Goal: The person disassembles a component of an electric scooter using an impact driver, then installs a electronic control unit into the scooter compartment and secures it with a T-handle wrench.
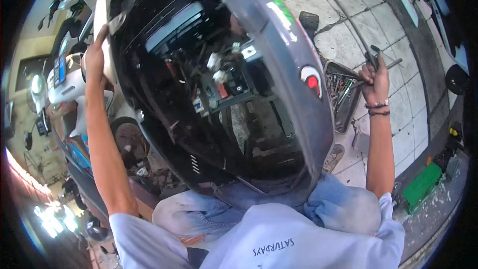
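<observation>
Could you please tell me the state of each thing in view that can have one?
Grey shell: open in the middle, parts visible through it.
Red lamp: on the shell's side; whether lit, unclear.
Tool tray: open, metal tools inside.
Green case: open or shut, unclear.
Right hand: closed around a dark tool.
Left hand: at the shell's left edge.

Black lettering (pixel 274 247), across pale shirt (pixel 338 234)

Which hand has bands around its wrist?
The right hand, the one near the tool tray: bands circle its wrist, while the left hand has none.
</observation>
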Motion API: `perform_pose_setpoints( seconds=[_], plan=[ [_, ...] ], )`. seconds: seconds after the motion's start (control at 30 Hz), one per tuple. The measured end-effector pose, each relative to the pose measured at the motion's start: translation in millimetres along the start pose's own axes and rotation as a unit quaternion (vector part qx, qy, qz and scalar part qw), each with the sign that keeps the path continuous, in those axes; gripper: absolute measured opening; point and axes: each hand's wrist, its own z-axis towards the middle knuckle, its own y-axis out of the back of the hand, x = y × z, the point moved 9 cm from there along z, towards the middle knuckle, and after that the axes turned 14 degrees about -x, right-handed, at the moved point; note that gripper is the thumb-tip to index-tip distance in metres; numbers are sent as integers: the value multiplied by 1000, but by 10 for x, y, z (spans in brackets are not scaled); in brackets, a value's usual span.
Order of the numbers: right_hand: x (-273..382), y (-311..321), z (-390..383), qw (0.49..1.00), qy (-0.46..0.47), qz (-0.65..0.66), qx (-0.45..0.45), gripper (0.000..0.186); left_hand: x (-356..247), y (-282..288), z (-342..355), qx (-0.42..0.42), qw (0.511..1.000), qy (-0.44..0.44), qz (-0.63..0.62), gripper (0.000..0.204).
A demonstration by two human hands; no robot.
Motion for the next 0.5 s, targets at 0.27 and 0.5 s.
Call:
perform_pose_setpoints(
  seconds=[0.27,0.5],
  plan=[
    [952,-766,-2461,957,153,-58,239,39,150,107,561,5,993,-110,49,81],
    [1091,-1248,-4063,712,435,-425,352,61,34,42,480,60,987,-134,-69,77]
  ],
)
